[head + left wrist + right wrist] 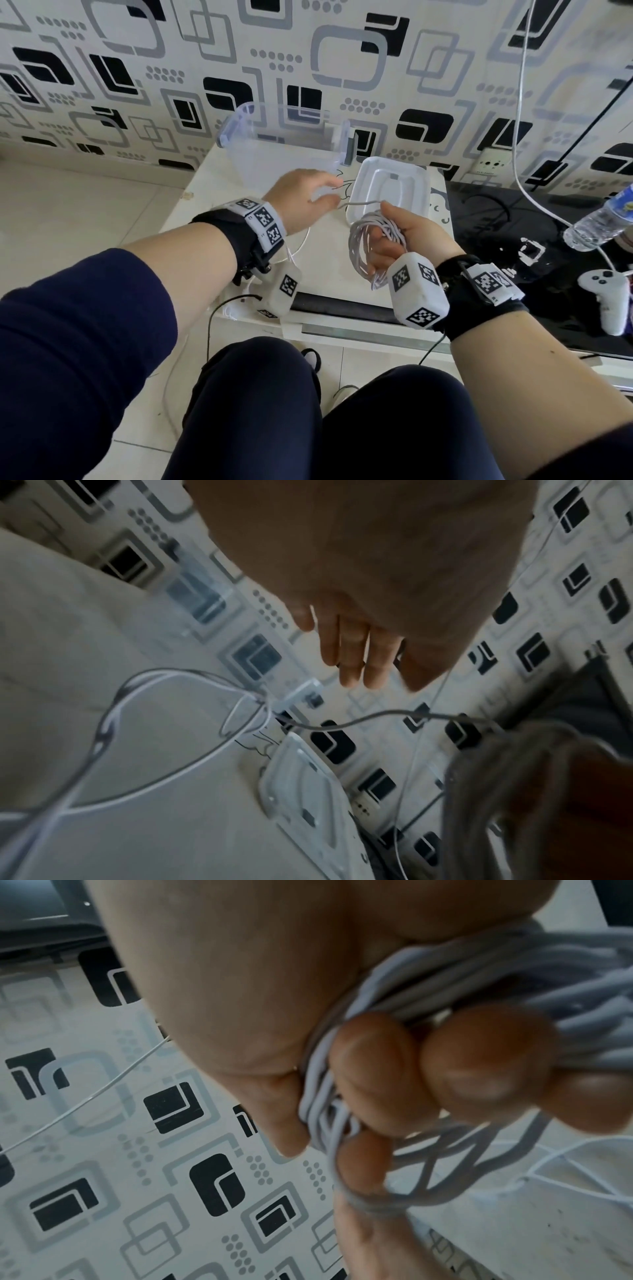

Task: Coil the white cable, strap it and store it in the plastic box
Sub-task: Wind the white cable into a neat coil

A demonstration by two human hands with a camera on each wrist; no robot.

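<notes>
My right hand (400,233) grips a coil of white cable (359,240) above the white table; in the right wrist view its fingers (479,1069) curl round several loops of the coil (479,988). One strand runs from the coil leftwards to my left hand (308,195). The left wrist view shows that hand's fingers (356,656) straight and holding nothing, with a loose cable loop (171,785) lying on the table below. The clear plastic box (239,116) stands open behind the hands. Its white lid (376,185) lies beside it, also seen as the lid (301,791).
A black glass surface (513,240) adjoins the white table (325,267) on the right, carrying a water bottle (599,222) and a white controller (606,301). A thin white wire (522,137) hangs along the patterned wall near a socket (489,166). My knees are below the table edge.
</notes>
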